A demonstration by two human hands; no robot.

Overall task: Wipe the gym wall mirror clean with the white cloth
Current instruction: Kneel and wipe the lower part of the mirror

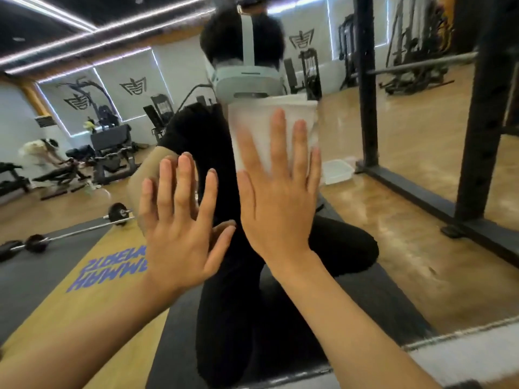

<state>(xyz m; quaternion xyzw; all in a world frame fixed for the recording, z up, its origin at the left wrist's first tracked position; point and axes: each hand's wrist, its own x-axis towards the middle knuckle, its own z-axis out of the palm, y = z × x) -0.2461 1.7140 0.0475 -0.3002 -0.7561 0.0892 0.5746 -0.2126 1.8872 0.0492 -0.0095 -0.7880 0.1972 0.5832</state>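
the right hand (276, 197) is pressing the cloth (252, 127) flat against the mirror (84, 192), with the fingers straight and a little spread. no finger is curling round the cloth, so only the pressure of the palm is holding it there. the cloth is lying high on the glass, mostly above the fingertips, with its lower part under the hand. the left hand (179, 223) is lying open just beside the right one, a little lower, and is holding nothing. it is looking as if it is touching the bare glass, but i cannot tell this for sure.

the danger i am seeing is this: the cloth is only being pressed, not gripped. if the pressure is getting weak during a stroke, the cloth may be slipping down or folding, and then bare skin is rubbing the glass. also the left palm, if it is resting on the mirror, is probably leaving new marks there.
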